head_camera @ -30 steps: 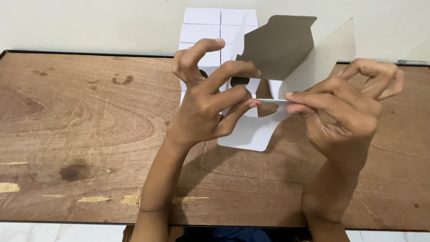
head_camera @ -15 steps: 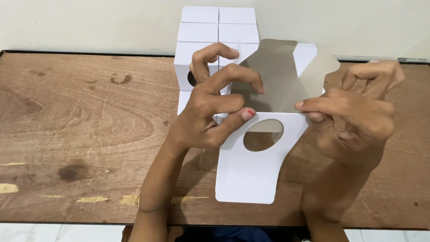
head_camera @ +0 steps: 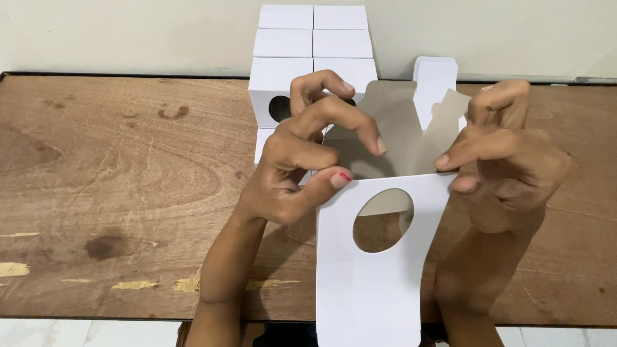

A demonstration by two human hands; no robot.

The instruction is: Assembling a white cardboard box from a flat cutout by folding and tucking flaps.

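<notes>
Head-camera footage showed both bare hands raised over a brown wooden table (head_camera: 128,193), working a white cardboard box blank (head_camera: 373,283) between them. The blank's front panel hung down towards the near edge of the table and had an oval window cut through it; its grey inner side opened up behind, with flaps rising at the top. The left hand (head_camera: 292,173) pinched the panel's upper left corner, thumb on the white face and the other fingers curled over the grey fold behind. The right hand (head_camera: 508,160) gripped the upper right corner in the same way, thumb and forefinger closed on the edge, the remaining fingers bent above it. At the far side of the table, against the pale wall, stood a stack of finished white boxes (head_camera: 313,58), one showing a dark round opening. Beside it, to the right, was what seemed to be a pile of flat white blanks (head_camera: 436,72), partly hidden by the raised flaps.
</notes>
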